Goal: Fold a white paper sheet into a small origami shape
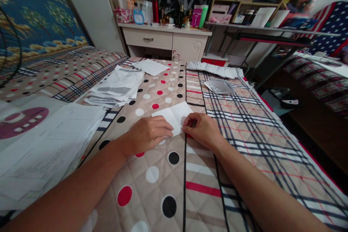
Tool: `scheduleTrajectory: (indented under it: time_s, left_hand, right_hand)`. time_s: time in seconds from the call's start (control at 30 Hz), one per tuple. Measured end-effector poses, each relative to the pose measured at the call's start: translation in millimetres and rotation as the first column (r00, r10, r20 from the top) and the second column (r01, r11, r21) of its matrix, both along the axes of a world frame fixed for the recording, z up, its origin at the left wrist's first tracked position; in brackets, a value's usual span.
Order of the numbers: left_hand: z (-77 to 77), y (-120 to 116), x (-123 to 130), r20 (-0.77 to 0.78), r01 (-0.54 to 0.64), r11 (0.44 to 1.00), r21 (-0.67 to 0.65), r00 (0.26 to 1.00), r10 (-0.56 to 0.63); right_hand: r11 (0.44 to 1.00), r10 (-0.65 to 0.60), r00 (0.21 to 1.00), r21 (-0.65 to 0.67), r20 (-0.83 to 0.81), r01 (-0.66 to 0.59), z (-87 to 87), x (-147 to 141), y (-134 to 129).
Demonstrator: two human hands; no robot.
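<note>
A small white sheet of paper (pixel 176 114) with a crease down its middle lies on the patterned bedspread (pixel 160 174). My left hand (pixel 148 132) rests over the sheet's left side, palm down, its fingers close together and extended. At the sheet's right edge, my right hand (pixel 201 127) pinches the paper between thumb and fingers. Beyond my left hand is a stack of printed papers (pixel 116 85), with a single white sheet (pixel 151 67) behind it. A row of folded white papers (pixel 214 69) lies at the far right of the bedspread, with a grey packet (pixel 220 86) in front.
More printed sheets (pixel 51 148) cover the near left of the bed. A white dresser (pixel 163 41) with bottles and a blue clock (pixel 138 17) stands beyond the bed. To the right are a desk (pixel 272 32) and shelves. The bed's right edge drops to a dark floor.
</note>
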State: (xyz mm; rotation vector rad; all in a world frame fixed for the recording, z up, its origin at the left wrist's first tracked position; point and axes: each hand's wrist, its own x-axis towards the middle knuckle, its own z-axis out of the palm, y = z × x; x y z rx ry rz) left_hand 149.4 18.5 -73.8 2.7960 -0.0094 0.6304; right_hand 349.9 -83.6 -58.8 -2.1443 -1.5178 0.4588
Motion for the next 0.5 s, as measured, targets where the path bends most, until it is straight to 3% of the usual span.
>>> scheduleTrajectory:
  time_s: [0.23,0.5]
  left_hand:
    - [-4.6,5.6,2.4,0.053,0.004,0.989,-0.147,0.999,0.004]
    - [-6.9,7.0,4.3,0.067,-0.015,0.939,-0.343,0.997,0.04]
  right_hand:
    - [1.0,0.012,1.0,-0.01,0.007,-0.012,-1.5,-0.9,0.6]
    - [0.999,-0.005,1.0,-0.046,-0.009,0.005,-2.7,0.2,0.8]
